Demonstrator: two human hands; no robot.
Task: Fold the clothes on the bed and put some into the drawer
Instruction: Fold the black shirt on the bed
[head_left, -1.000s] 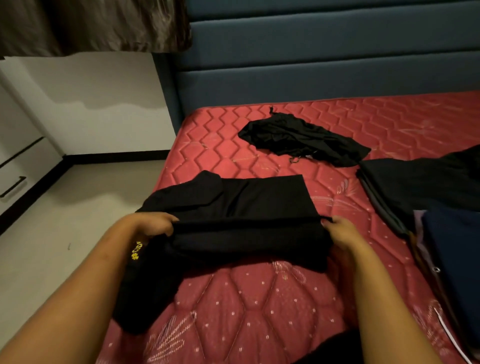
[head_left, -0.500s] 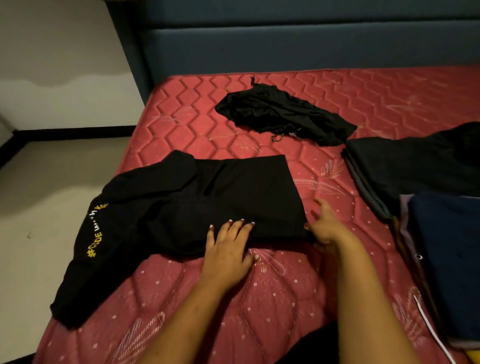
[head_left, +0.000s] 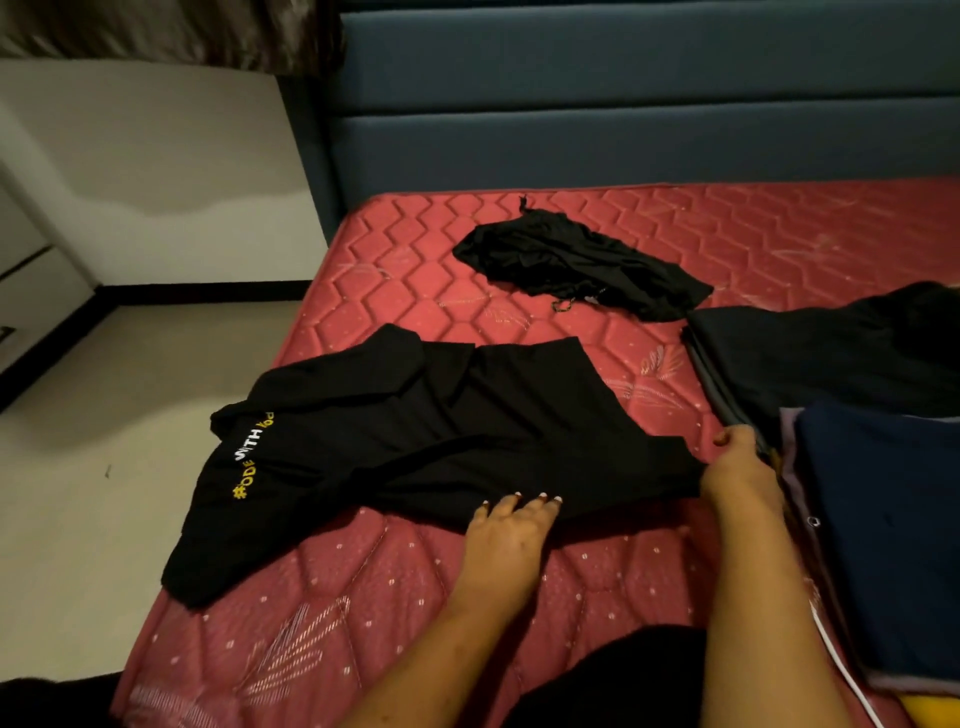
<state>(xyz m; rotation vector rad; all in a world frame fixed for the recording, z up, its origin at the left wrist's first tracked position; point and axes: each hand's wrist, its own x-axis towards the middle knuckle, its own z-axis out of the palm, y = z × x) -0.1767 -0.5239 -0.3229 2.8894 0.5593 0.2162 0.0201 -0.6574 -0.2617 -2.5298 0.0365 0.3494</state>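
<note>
The black shirt (head_left: 447, 441) lies half folded on the red mattress (head_left: 363, 597), its lettered sleeve trailing toward the mattress edge. The left hand (head_left: 511, 527) rests on the shirt's near hem with straight fingers, pressing and gripping nothing. The right hand (head_left: 737, 467) sits at the shirt's right corner with its fingers curled downward, but I cannot tell whether they pinch the cloth or only touch it. The step in hand looks like squaring the body before the next fold. To do it well, the flat palm should pin the hem while the other hand draws the corner taut. The diagonal crease across the shirt's middle then needs smoothing, and the loose sleeve should be brought in over the body before folding again. Beyond the shirt lies a crumpled black garment (head_left: 582, 270), not yet folded. To the shirt's right sits a dark folded pile (head_left: 831, 358), with a navy piece (head_left: 883, 519) nearer. Far to the shirt's left, across the floor, stand pale drawer fronts (head_left: 36, 296). They appear closed, so their contents are hidden.
</note>
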